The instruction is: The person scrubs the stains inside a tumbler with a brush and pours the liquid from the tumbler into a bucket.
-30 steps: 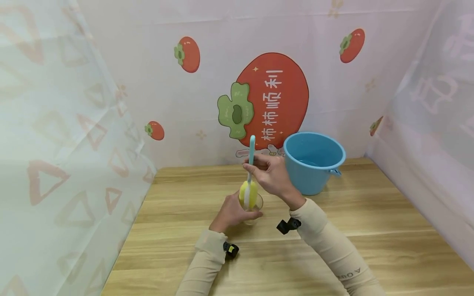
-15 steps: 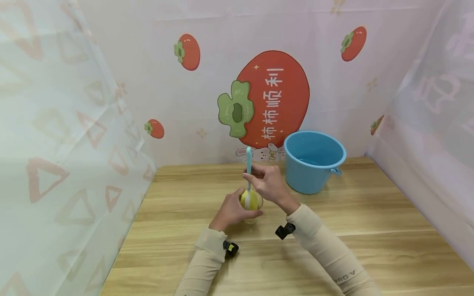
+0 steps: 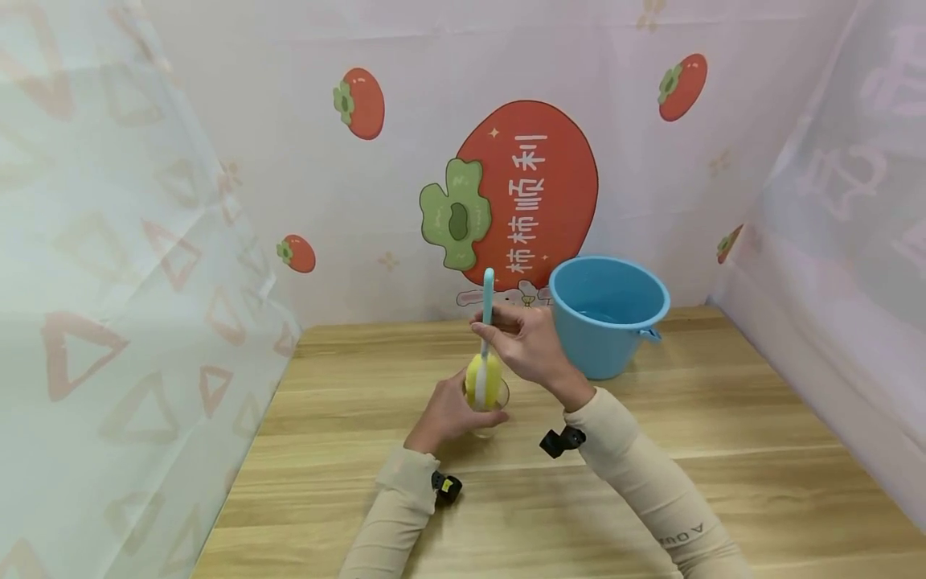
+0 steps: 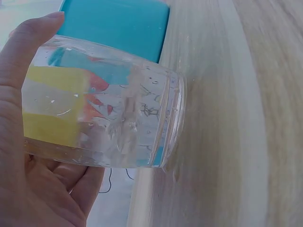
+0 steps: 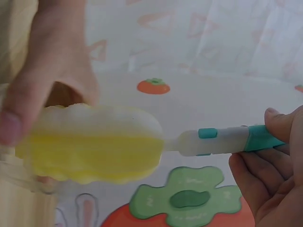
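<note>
My left hand [image 3: 452, 414] grips a clear cup [image 4: 123, 113] round its upper part, thumb on one side and fingers on the other. The cup stands upright on the table, with water drops on its wall. My right hand [image 3: 531, 342] pinches the turquoise and white handle [image 5: 213, 141] of a sponge cup brush. The brush's yellow and white sponge head [image 5: 104, 146] points down, its lower end inside the cup and much of it above the rim. Through the cup wall in the left wrist view, the sponge end [image 4: 52, 104] shows, with space between it and the base.
A blue bucket [image 3: 611, 338] stands at the back right of the wooden table [image 3: 347, 402], just beyond the right hand. Behind the table rises a white backdrop [image 3: 405, 48] printed with persimmons, and similar sheets hang at both sides.
The right hand pushed the brush deeper into the cup by half a second ago and has since drawn it up again. The left hand keeps its grip on the cup.
</note>
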The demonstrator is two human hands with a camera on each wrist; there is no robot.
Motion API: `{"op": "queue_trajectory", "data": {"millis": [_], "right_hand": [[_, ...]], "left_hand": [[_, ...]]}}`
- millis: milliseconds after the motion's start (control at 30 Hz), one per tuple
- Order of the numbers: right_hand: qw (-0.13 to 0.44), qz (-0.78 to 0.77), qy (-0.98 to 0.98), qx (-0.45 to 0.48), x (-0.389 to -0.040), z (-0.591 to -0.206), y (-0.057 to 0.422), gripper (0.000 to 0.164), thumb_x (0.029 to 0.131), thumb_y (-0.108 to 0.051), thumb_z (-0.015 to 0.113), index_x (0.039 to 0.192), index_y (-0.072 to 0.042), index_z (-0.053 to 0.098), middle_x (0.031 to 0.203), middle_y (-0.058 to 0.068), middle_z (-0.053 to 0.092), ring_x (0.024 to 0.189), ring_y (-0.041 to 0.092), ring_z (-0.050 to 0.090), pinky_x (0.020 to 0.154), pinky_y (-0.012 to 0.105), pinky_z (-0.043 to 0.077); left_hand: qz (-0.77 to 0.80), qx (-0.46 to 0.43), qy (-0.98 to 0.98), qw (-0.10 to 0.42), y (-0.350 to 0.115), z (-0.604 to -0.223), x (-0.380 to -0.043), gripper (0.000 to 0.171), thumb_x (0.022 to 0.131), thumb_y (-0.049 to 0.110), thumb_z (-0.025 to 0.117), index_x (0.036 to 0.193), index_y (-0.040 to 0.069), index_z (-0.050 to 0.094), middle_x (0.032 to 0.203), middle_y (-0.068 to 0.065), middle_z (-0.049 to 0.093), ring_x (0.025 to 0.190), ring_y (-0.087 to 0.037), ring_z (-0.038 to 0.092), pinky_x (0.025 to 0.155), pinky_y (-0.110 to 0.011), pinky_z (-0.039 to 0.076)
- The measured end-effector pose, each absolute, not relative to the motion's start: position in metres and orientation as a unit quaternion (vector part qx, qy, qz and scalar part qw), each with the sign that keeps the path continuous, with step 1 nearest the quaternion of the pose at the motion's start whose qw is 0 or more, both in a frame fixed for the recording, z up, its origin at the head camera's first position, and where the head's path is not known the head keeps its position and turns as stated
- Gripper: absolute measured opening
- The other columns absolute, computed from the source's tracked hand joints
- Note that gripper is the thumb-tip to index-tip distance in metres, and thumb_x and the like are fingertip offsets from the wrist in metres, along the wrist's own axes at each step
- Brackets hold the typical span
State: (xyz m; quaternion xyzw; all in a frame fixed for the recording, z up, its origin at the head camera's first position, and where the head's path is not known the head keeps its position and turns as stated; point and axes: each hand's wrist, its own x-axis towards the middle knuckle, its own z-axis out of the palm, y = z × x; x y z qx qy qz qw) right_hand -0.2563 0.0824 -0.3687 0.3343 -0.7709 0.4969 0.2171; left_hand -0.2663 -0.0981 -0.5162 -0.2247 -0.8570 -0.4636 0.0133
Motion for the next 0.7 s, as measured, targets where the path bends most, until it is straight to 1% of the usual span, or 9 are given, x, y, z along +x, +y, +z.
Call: {"op": "queue_trajectory", "data": {"millis": [100,200,367,433,567,700], "right_hand": [[0.218,0.489,-0.773,0.341,-0.254,-0.361,0.083,0.016,0.096,-0.011,0.078,0.11,-0.003,0.079,0.102,0.011,0.082,0.097,0.023,0.081,0.086,0.038,0.064],[0.21,0.484,-0.778,0.34,-0.253,-0.358,0.082,0.017,0.096,-0.012,0.078,0.111,-0.004,0.079,0.102,0.01,0.082,0.098,0.023,0.081,0.086,0.039,0.064],[0.197,0.49,-0.78,0.335,-0.257,-0.366,0.08,0.016,0.095,-0.011,0.078,0.11,-0.003,0.079,0.102,0.011,0.082,0.098,0.024,0.081,0.086,0.04,0.064],[0.198,0.485,-0.784,0.334,-0.259,-0.373,0.079,0.016,0.096,-0.012,0.078,0.109,-0.003,0.079,0.102,0.011,0.082,0.098,0.024,0.081,0.086,0.041,0.064],[0.189,0.47,-0.8,0.323,-0.263,-0.391,0.079,0.017,0.098,-0.014,0.077,0.109,-0.002,0.079,0.102,0.01,0.082,0.098,0.023,0.081,0.085,0.04,0.064],[0.169,0.466,-0.812,0.309,-0.264,-0.405,0.079,0.02,0.098,-0.015,0.077,0.111,-0.001,0.079,0.102,0.009,0.082,0.099,0.022,0.081,0.085,0.039,0.064]], "left_hand": [[-0.462,-0.228,-0.857,0.013,-0.099,-0.516,-0.266,0.061,0.077,0.046,0.095,0.125,0.026,0.062,0.099,0.006,0.072,0.09,-0.011,0.066,0.083,-0.032,0.055],[-0.462,-0.226,-0.858,0.014,-0.099,-0.517,-0.265,0.062,0.076,0.049,0.094,0.125,0.027,0.062,0.101,0.008,0.072,0.093,-0.009,0.067,0.086,-0.032,0.055],[-0.468,-0.224,-0.855,0.011,-0.099,-0.517,-0.263,0.055,0.077,0.047,0.094,0.118,0.026,0.063,0.097,0.007,0.071,0.088,-0.012,0.066,0.082,-0.033,0.055],[-0.467,-0.22,-0.857,0.008,-0.098,-0.517,-0.263,0.056,0.077,0.047,0.094,0.117,0.025,0.063,0.095,0.007,0.07,0.086,-0.013,0.065,0.079,-0.032,0.055],[-0.466,-0.205,-0.861,0.0,-0.099,-0.515,-0.263,0.064,0.076,0.052,0.093,0.125,0.024,0.062,0.095,0.005,0.069,0.085,-0.014,0.064,0.074,-0.032,0.055],[-0.47,-0.198,-0.86,-0.009,-0.099,-0.514,-0.263,0.074,0.076,0.053,0.093,0.136,0.025,0.06,0.099,0.004,0.07,0.087,-0.015,0.064,0.073,-0.033,0.056]]}}
